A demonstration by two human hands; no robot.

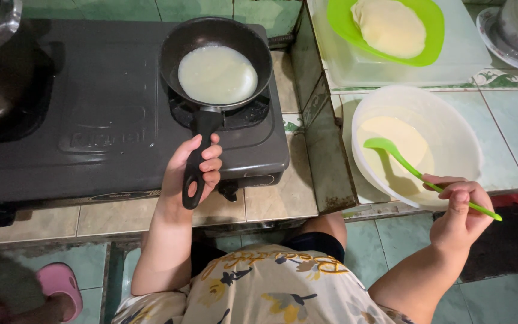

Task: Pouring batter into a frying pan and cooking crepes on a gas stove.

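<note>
Both hands are busy. L hand (194, 171) is clenched round the black handle of the frying pan (216, 60), fingers wrapped from the right side, thumb on the left. Pan sits on the right burner of the dark gas stove (109, 120), w/ a thin round of pale batter (217, 75) spread across its base. Handle's long axis runs from the pan straight back toward the person, so the pan lies directly ahead of the L hand, away from the body.

R hand (460, 210) pinches the thin stem of a green ladle (418, 173), held well apart from the stove, out to the right. Ladle slants up-left from the R hand; its scoop end rests inside the white bowl (451, 120), on or just above the pale batter there. Bowl stands near the front edge of the tiled surface (511, 132), right of the stove. R hand is much nearer the bowl; L hand nearer the pan.

Toward the back edge, a green plate (433, 36) carries a stack of cooked pale crepes (391, 27).
</note>
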